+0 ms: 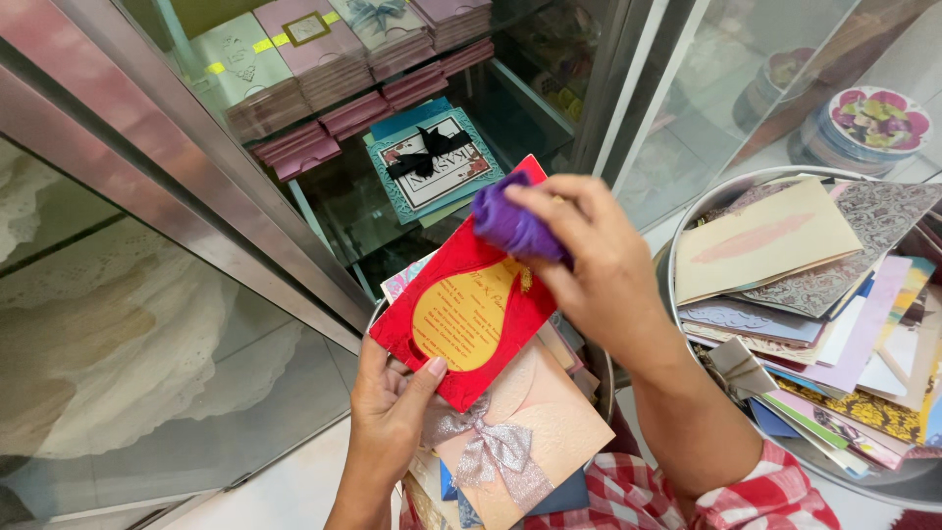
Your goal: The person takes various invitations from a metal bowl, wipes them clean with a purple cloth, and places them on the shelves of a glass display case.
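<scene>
My left hand (388, 417) grips the lower edge of a red card (461, 294) with a yellow oval window, thumb pressed on its front. My right hand (589, 260) is closed around a crumpled purple cloth (510, 228) and presses it onto the card's upper right corner. Under the red card lies a peach card with a silver ribbon bow (500, 447), on top of a stack of other cards.
At right, a round metal tray (702, 201) holds several mixed cards and envelopes. Behind stands a glass display case with a metal frame (196, 186); its shelves carry pink card stacks and a teal card with a black bow (432, 162). A floral round tin (873, 123) sits far right.
</scene>
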